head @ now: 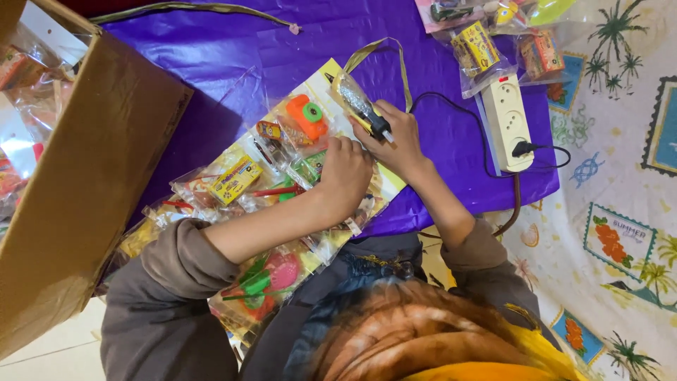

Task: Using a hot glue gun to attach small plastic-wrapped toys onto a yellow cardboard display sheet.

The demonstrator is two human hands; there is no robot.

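Over the purple plastic sheet (451,148), the right hand (398,137) grips a foil-wrapped black glue gun (361,106), fingers curled round its handle. The left hand (344,173) presses flat clear toy packets (282,152), fingers bunched. Packets look light, slippery, crinkly; best pinched at edges.

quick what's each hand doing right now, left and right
Left hand: closed, pressing down on the clear toy packets.
Right hand: closed around a glue gun.
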